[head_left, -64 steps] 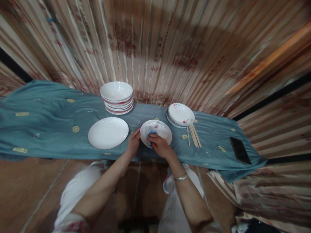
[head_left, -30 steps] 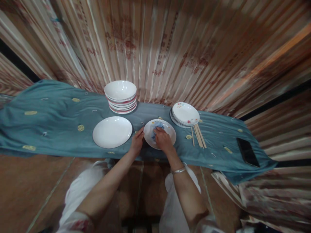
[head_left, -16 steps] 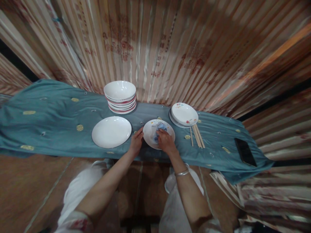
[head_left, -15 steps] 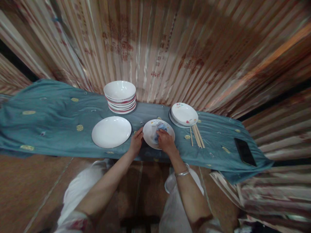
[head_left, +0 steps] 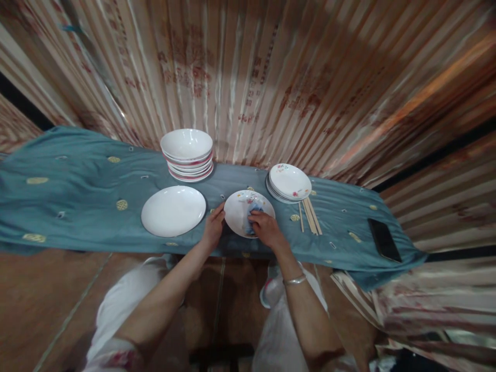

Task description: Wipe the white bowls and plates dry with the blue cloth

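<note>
Cloth (head_left: 252, 216) under right hand (head_left: 267, 231), on plate (head_left: 238, 213)

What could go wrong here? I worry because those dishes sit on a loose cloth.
The small plate sits near the front edge of the teal cloth; the right hand rubbing it with a blue rag might push it off, though the left hand steadies its rim. A tug on the cloth could also topple the stacked bowls or drop the phone near the corner.

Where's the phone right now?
In the head view the phone lies flat on the blue cloth near its right end, to the right of the chopsticks and apart from both hands.
</note>
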`<state>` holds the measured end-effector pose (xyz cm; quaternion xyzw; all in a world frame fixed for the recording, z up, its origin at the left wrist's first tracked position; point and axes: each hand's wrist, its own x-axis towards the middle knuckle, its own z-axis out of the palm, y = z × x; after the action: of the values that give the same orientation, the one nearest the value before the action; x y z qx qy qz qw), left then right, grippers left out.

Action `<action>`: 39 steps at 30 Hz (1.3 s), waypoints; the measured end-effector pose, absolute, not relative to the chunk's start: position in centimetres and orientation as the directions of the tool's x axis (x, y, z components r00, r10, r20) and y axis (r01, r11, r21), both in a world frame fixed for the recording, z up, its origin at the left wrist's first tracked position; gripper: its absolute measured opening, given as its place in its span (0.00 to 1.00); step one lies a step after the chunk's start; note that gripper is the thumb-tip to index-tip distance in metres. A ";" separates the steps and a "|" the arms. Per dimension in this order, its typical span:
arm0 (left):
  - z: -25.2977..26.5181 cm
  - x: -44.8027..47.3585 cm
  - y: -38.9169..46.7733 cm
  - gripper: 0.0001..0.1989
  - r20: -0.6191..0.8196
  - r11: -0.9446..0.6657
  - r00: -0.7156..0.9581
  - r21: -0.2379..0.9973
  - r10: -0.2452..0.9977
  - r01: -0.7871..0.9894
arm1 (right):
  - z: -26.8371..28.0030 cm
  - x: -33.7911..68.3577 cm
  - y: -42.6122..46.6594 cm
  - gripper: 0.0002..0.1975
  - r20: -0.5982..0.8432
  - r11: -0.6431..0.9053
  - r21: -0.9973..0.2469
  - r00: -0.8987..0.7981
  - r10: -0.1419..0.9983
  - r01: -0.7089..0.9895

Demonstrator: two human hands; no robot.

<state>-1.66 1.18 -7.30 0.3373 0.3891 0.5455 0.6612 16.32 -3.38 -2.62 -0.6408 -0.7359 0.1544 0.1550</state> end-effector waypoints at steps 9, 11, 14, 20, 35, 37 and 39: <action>-7.6 -1.7 1.4 0.25 -0.111 0.146 0.104 0.891 0.988 -0.430 | -3.9 16.7 -3.9 0.20 0.118 0.258 -0.519 -0.230 0.966 0.815; -7.6 -1.7 1.4 0.25 -0.106 0.143 0.107 0.888 0.989 -0.437 | -4.2 16.6 -3.9 0.21 0.139 0.279 -0.540 -0.243 0.960 0.794; -7.6 -1.8 1.4 0.25 -0.100 0.140 0.112 0.889 0.989 -0.435 | -4.5 16.3 -3.8 0.21 0.151 0.297 -0.576 -0.258 0.954 0.761; -7.6 -1.9 1.4 0.22 -0.102 0.145 0.126 0.900 0.987 -0.410 | -4.5 15.1 -3.0 0.23 0.163 0.339 -0.647 -0.311 0.936 0.683; -8.1 -2.0 1.4 0.21 -0.059 0.085 0.084 0.937 0.995 -0.339 | -4.1 12.7 -1.5 0.26 0.158 0.360 -0.658 -0.346 0.925 0.662; -8.3 -2.0 1.4 0.21 -0.074 0.098 0.082 0.936 0.994 -0.337 | -4.2 12.4 -1.4 0.26 0.163 0.354 -0.652 -0.332 0.929 0.671; -8.5 -2.0 1.5 0.21 -0.086 0.110 0.086 0.933 0.993 -0.343 | -4.2 12.2 -1.3 0.26 0.170 0.352 -0.647 -0.323 0.931 0.677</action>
<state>-2.03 1.50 -8.51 0.3955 0.4106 0.5370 0.6218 12.23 -1.26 -4.15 -0.5170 -0.7776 0.2380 0.2673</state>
